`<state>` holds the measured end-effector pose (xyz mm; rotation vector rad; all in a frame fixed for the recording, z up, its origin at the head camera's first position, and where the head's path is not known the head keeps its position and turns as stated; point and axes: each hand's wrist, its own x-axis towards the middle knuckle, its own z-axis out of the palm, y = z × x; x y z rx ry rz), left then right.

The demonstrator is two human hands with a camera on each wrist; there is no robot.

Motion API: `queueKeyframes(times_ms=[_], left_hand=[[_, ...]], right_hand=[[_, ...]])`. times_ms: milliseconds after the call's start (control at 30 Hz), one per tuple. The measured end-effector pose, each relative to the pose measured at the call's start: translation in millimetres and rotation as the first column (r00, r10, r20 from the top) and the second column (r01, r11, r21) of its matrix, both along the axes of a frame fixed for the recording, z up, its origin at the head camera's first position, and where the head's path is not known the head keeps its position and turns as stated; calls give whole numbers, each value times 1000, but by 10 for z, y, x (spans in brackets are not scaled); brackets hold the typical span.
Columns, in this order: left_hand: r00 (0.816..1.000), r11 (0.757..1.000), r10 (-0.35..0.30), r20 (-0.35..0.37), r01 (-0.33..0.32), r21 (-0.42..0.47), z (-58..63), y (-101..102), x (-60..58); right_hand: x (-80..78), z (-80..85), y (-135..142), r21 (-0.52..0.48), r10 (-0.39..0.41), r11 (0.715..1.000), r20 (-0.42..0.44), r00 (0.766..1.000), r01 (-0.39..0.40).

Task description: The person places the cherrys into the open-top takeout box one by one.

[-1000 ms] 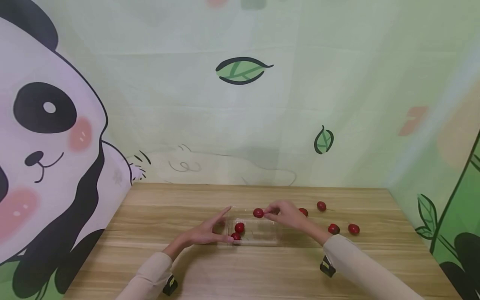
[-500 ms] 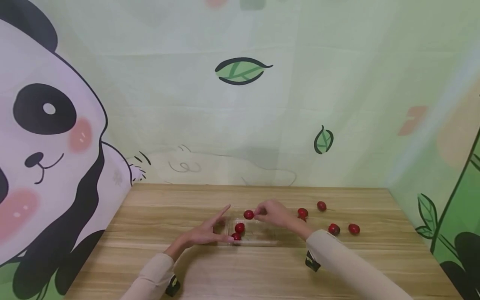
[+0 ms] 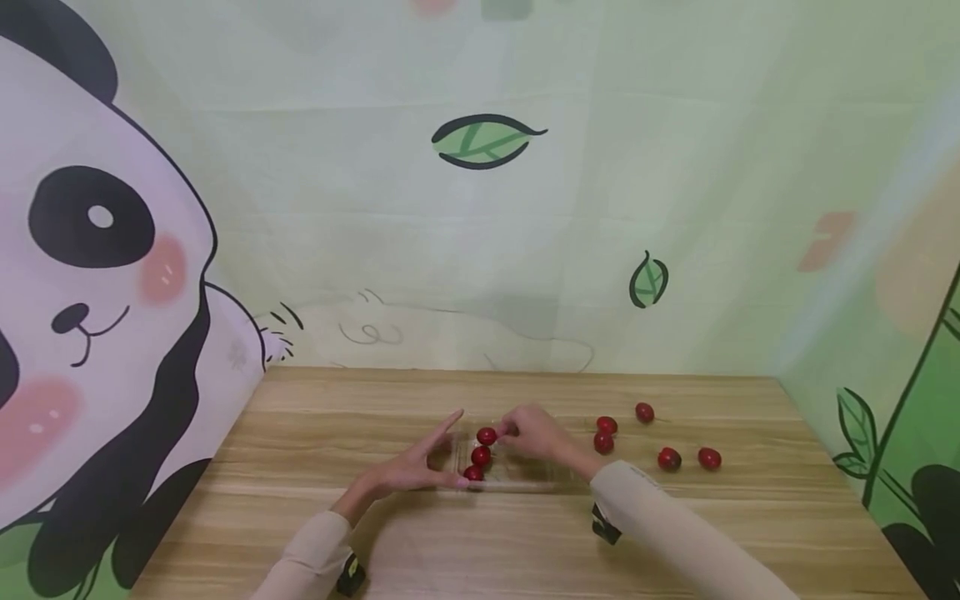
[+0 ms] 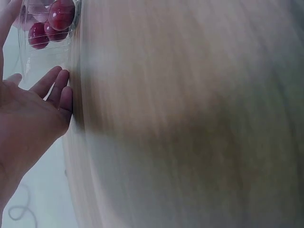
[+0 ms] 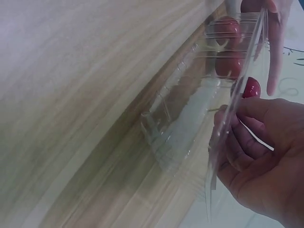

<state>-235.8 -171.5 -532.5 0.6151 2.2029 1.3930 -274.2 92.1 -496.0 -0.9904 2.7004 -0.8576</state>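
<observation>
My right hand [image 3: 536,435] pinches one cherry [image 3: 487,436] at the box's [image 3: 517,486] left end, beside two other cherries [image 3: 481,456]; stem or skin, I cannot tell. I expect it light, firm and slippery, so I'd favour the stem. My left hand [image 3: 405,468] spreads wide at the flimsy box.

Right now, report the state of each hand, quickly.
Left hand: open, fingers spread around one end of the clear container.
Right hand: closed, holding a red cherry.

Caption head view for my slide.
Right hand holds a round red cherry at a clear plastic container; left hand alongside.
</observation>
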Motion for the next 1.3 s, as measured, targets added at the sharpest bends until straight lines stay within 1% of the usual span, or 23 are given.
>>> queueKeyframes(times_ms=[100, 433, 533, 700, 900, 1000, 1133, 1233, 1300], left_hand=[[1000, 1000, 4, 0, -4, 7, -8, -8, 8], [1000, 1000, 21, 11, -21, 2, -7, -3, 39], [1000, 1000, 23, 15, -23, -5, -8, 1, 41], [999, 1000, 26, 19, -26, -10, -15, 9, 35], [999, 999, 32, 14, -31, -19, -17, 18, 26], [1000, 999, 30, 9, -30, -19, -16, 29, 17], [1000, 1000, 28, 4, -28, -9, -13, 33, 9], [1000, 1000, 29, 7, -29, -6, -13, 29, 7], [1000, 1000, 29, 11, -29, -6, -15, 24, 7]], right_hand=[[-5, -25, -35, 13, 0, 1000, -13, 1000, 0], [16, -92, -110, 41, -69, 997, 3, 998, 69], [20, -100, -130, 66, -92, 994, 9, 996, 91], [20, -115, -140, 112, -94, 989, -52, 994, 100], [0, -175, -127, 114, -109, 986, -107, 988, 121], [-7, -195, -108, 82, -106, 990, -124, 987, 117], [-2, -177, -65, 10, -98, 995, -112, 989, 100], [7, -130, -5, -49, -72, 997, -97, 993, 67], [13, -87, 55, -101, -41, 994, -69, 997, 34]])
